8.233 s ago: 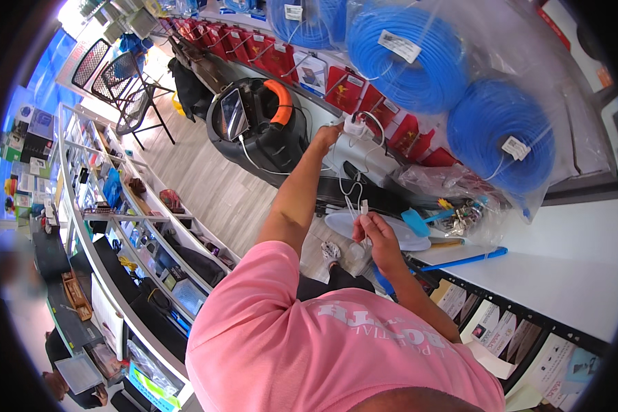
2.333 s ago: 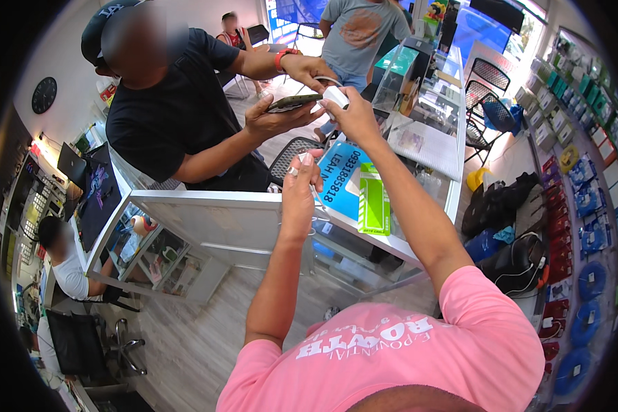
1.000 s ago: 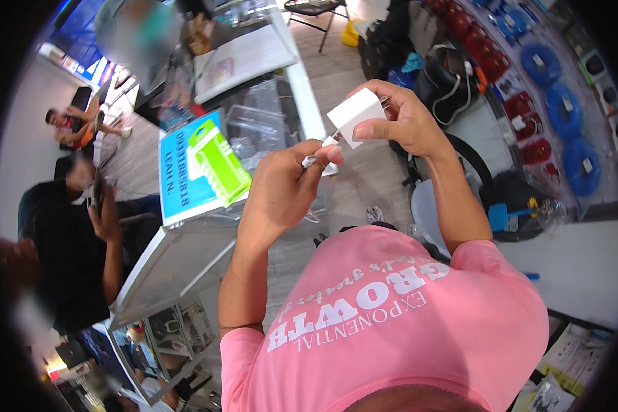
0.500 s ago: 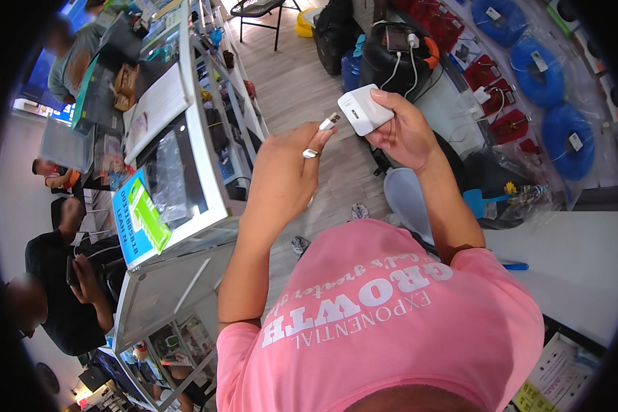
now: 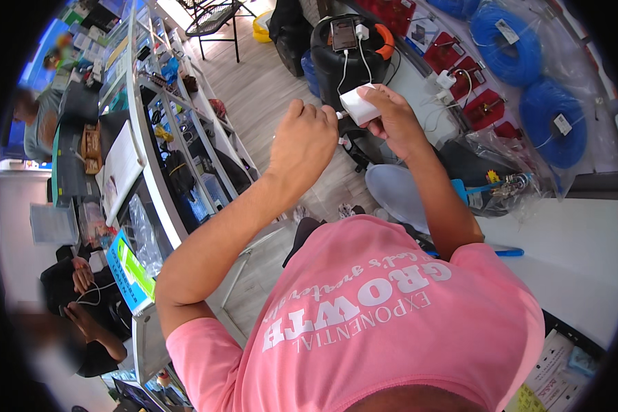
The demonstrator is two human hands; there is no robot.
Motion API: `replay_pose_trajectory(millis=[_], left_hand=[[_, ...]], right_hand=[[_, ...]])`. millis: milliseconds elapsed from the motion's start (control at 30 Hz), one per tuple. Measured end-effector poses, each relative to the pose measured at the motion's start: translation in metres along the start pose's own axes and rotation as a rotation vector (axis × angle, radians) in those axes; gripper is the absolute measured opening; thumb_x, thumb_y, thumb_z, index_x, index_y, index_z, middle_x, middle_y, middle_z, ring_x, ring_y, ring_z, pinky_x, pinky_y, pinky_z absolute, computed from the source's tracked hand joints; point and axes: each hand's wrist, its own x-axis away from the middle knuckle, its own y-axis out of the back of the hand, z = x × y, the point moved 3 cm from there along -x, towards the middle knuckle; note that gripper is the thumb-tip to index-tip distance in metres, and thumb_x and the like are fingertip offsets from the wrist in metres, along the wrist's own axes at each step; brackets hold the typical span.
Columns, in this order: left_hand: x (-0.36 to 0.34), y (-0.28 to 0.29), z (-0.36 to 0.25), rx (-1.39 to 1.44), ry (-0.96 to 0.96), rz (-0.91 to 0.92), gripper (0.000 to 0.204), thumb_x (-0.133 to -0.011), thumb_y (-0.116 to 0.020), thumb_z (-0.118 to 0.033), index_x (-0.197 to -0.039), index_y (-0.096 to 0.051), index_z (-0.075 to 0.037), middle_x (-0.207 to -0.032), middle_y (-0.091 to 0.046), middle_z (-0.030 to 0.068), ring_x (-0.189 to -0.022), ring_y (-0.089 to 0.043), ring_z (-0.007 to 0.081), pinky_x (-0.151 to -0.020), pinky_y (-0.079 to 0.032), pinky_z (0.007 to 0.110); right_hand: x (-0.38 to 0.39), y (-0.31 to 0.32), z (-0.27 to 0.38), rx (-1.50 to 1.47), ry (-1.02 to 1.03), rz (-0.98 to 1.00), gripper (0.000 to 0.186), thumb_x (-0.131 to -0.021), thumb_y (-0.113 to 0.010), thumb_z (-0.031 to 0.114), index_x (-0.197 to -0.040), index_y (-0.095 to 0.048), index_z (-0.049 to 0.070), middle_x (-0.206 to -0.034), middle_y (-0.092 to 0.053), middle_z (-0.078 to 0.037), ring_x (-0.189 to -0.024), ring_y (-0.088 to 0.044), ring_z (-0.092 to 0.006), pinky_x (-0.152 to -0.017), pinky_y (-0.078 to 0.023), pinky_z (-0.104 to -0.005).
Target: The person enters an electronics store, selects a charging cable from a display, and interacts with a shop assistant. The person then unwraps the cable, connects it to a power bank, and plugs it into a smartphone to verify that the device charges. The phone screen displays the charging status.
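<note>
In my right hand (image 5: 398,123) is a white charger block (image 5: 358,106), gripped between thumb and fingers. My left hand (image 5: 302,141), closed and seen from its back, pinches the white plug of a USB cable (image 5: 340,115). That plug meets the left face of the charger; how deep it sits in the port cannot be made out. Most of the cable is hidden behind my left hand, with a short white piece showing below the knuckles. Both hands are held up in front of my pink shirt, above the floor.
A glass display counter (image 5: 159,206) runs along the left, with a person in black (image 5: 93,302) behind it. Ahead, a phone (image 5: 343,34) with white cables lies on a black round-topped object. Coiled blue cables (image 5: 553,123) hang at right above a white surface (image 5: 563,268).
My left hand has brought the USB plug rightward against the charger, which has turned slightly. The left elbow has swung outward, and the view has shifted toward the right.
</note>
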Motion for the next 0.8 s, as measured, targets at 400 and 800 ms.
replay_pose_trajectory(millis=[400,800], left_hand=[[-0.066,-0.034,0.085,0.064,-0.361,-0.267,0.038,-0.089,-0.062,-0.014,-0.125,-0.064,0.0,-0.084,-0.068,0.0043,-0.086,-0.065,0.0185,-0.083,-0.045,0.033],[-0.119,-0.08,0.116,0.081,-0.571,-0.269,0.024,-0.085,-0.062,-0.014,-0.104,-0.065,0.001,-0.08,-0.066,0.0024,-0.082,-0.063,0.0176,-0.084,-0.042,0.031]], right_hand=[[-0.063,-0.005,-0.009,-0.272,-0.027,-0.199,0.039,-0.094,-0.068,0.042,-0.105,-0.064,0.004,-0.077,-0.061,-0.005,-0.055,-0.048,-0.008,-0.044,-0.032,-0.0215],[-0.101,-0.018,-0.033,-0.42,0.011,-0.491,0.031,-0.094,-0.066,0.037,-0.09,-0.061,0.007,-0.065,-0.054,-0.002,-0.048,-0.042,-0.0069,-0.043,-0.028,-0.0244]])
